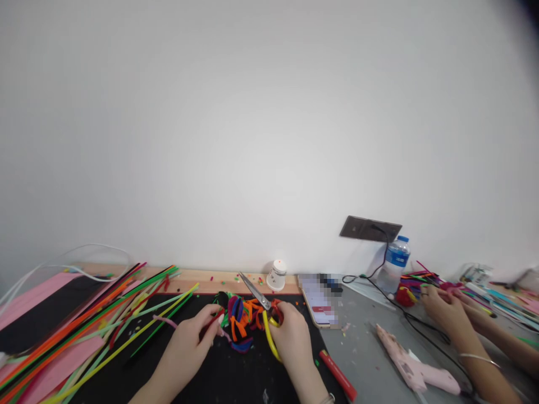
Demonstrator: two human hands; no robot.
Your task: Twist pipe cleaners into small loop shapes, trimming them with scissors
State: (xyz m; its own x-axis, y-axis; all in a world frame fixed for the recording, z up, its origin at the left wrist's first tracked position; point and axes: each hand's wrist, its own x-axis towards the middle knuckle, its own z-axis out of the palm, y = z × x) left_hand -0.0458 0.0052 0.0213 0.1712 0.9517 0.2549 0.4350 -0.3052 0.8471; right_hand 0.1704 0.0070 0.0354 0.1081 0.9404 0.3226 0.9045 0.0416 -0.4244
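Head view, bundle: multicoloured chenille-stem bundle (239,326) on the black mat (223,379), between both hands; clock bearings start from it.
Left hand (194,335), 9 o'clock: narrow grip pinching a red piece (206,324), apparently for fingertip control.
Right hand (291,330), 3 o'clock: closed grip on scissors (255,290); blades aim at 11, probably sparing the left fingers.
Loose stems (105,331), 9 o'clock: fanned, seemingly for easy reach.
Phone (318,307), 3 o'clock: red banner, wording unreadable.
Bottle (394,264), between 2 and 3: blue label, white lettering illegible.
Cup (276,276), 1 o'clock: dark print, too small.
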